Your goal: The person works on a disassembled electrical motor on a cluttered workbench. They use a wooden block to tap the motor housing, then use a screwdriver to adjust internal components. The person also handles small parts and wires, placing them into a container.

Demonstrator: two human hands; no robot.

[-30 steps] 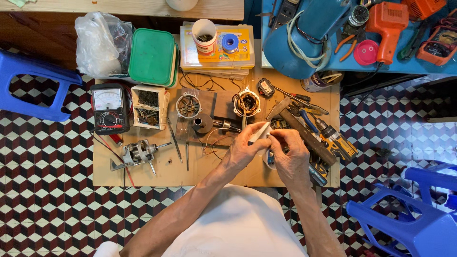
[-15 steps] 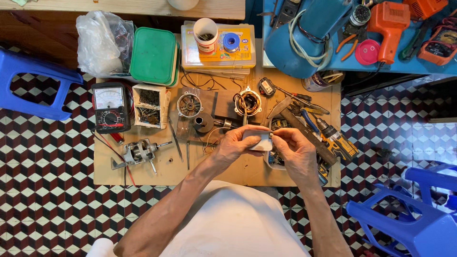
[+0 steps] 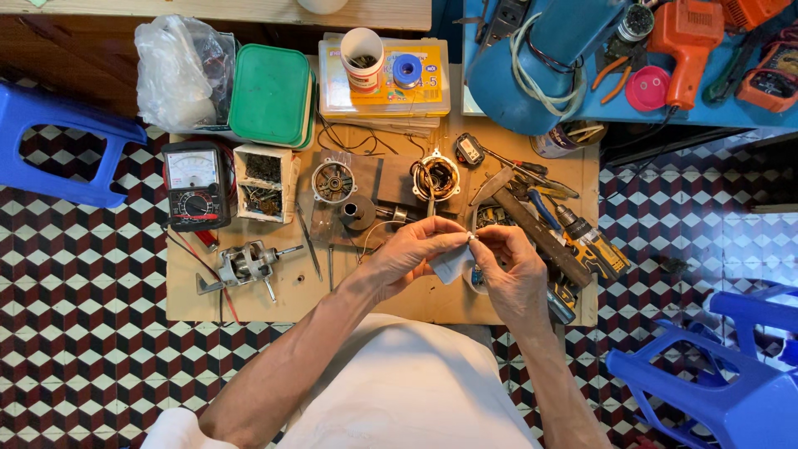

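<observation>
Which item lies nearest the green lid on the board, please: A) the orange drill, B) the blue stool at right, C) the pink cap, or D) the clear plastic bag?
D: the clear plastic bag sits right against the left edge of the green lid.

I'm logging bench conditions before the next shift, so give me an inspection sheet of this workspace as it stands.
Surface: low wooden board on a checkered tile floor, crowded.
Job's things: a small pale piece, like cloth or paper, and a tiny part pinched above it; its kind cannot be told.
Clutter: analogue meter, green-lidded box, plastic bag, motor stator, rotor with shaft, cordless drill.
Hands: left hand and right hand meet at the piece, fingertips closed on it.
Cables: red lead by the meter; pale cord coiled on a blue housing.
Surroundings: blue stools on both sides.
</observation>
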